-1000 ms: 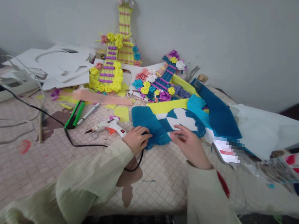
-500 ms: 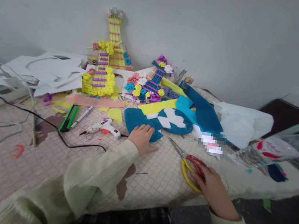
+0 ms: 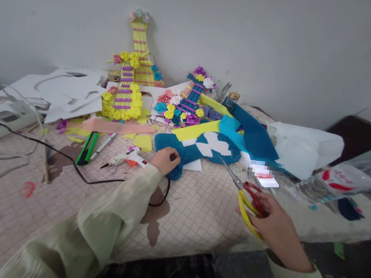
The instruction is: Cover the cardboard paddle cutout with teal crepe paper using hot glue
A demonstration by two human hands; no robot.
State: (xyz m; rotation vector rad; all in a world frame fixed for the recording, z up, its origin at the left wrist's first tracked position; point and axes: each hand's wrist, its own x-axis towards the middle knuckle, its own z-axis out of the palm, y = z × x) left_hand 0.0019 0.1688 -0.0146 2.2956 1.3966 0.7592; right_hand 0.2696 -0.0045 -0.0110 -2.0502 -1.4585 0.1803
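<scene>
My left hand [image 3: 166, 160] has its fingers curled and closed on the left end of a dark blue paper or cloth piece [image 3: 188, 153], which is folded over there. White patches show through the piece's cut right part, and a corner of white card [image 3: 194, 165] peeks out beneath. In my right hand [image 3: 277, 223] are scissors [image 3: 248, 203] with one red and one yellow handle, their blades pointing toward the blue piece's lower right side. A white hot glue gun [image 3: 131, 158] lies just left of my left hand.
A green cutter [image 3: 87, 148] and a white pen [image 3: 103, 145] lie at left, near a power strip [image 3: 11, 121] and black cord [image 3: 56, 147]. Guitar-like paper crafts [image 3: 127, 87] lean at the back. A phone [image 3: 267, 180] and plastic packet [image 3: 334, 180] lie at right.
My left hand has gone from lying spread on the blue piece to gripping its left end, which is now folded. The scissors have risen and shifted right with my right hand.
</scene>
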